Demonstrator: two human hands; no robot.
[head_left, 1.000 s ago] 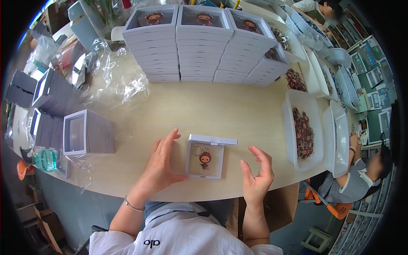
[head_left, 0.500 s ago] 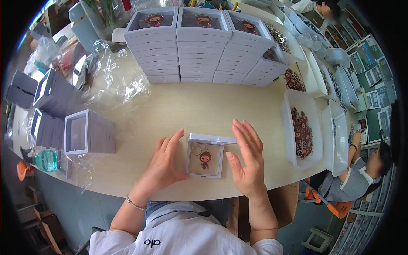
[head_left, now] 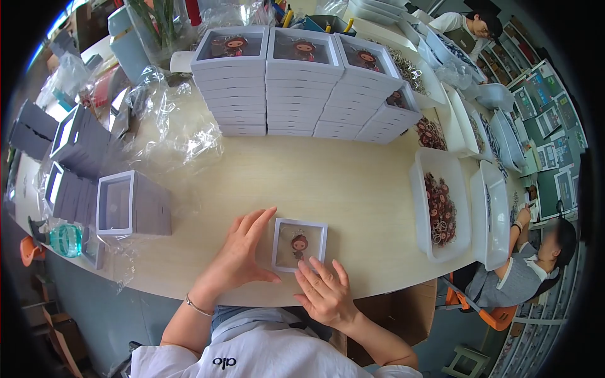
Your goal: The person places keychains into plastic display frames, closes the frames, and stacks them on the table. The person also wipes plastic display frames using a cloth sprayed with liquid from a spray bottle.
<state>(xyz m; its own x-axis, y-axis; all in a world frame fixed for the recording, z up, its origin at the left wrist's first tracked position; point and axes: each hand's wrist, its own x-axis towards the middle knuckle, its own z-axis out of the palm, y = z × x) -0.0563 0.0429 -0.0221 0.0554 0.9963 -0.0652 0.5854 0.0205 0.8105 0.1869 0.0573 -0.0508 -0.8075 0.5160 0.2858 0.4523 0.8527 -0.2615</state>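
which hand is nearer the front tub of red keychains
Right. The right hand is at the lower right corner of the case, left of the tub; the left hand is farther off, left of the case.

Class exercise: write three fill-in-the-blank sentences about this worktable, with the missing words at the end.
A thin metal ____ circles the wrist of the person's left hand. The case near that hand lies flat on the ____. The tub of figure keychains stands to the person's ____ of that case.

Missing words: bracelet; table; right.
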